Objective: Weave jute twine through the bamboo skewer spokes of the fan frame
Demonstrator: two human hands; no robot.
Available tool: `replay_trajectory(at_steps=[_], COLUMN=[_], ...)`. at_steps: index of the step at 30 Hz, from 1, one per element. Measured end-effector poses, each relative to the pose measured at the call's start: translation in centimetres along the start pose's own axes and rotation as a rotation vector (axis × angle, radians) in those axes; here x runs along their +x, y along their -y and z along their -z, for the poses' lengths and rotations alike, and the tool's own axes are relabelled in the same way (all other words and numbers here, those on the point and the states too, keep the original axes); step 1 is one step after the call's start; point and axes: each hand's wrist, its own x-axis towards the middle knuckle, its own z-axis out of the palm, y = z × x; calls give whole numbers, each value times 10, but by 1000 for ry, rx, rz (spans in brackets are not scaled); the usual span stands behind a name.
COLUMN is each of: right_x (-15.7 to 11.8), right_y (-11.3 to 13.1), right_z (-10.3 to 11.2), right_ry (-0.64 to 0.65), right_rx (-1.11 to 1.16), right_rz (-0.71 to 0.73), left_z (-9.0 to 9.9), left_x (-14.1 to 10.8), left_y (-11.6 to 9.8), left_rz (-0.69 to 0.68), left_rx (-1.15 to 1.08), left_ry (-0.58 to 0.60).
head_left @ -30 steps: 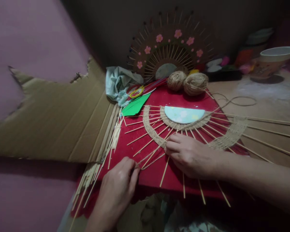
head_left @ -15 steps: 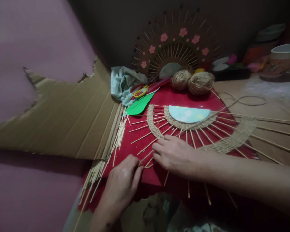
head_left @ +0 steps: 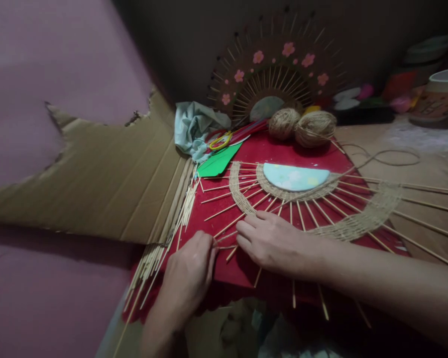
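A half-round fan of thin sticks (head_left: 309, 215) with woven twine bands (head_left: 373, 214) lies on a red cloth; a pale blue floral half-disc (head_left: 296, 177) sits at its centre. My left hand (head_left: 192, 261) is closed, pinching a strand of twine (head_left: 226, 247) at the fan's near left. From there the strand runs to my right hand (head_left: 263, 241), whose curled fingers grip the fan at the outer woven band. That hand hides the part of the weave under it. A long twine (head_left: 358, 166) trails from the half-disc toward the right.
Two twine balls (head_left: 315, 128), yellow-handled scissors (head_left: 220, 141), green card (head_left: 218, 161) and a crumpled pale cloth (head_left: 194, 127) lie behind. A finished-looking flowered fan (head_left: 288, 48) leans at the back. Loose sticks (head_left: 149, 268) and torn cardboard (head_left: 108, 184) are at left; a cup (head_left: 440, 97) stands right.
My left hand has moved slightly up and away from my right hand, and the looped strand between them is straighter. My right hand stays on the fan. The view has shifted a little.
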Motion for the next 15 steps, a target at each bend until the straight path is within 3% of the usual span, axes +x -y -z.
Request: replay_trajectory(at_steps=[3,7,11,15], right_x=[-1,-3,-2,0], right_y=[0,0,-2,-3], right_z=[-4,-11,-14,-12], right_ry=[-10,-88,-183,-162], right_rx=[33,113,106,112], right_rz=[-27,-121,-231,-218], left_z=[2,10,16,10], left_x=[11,33,54,63], left_y=[0,-3,-8,-10], left_rz=[1,-50,-97,-120], left_rx=[147,260,276,253], left_ry=[-85,-83,-104,-142])
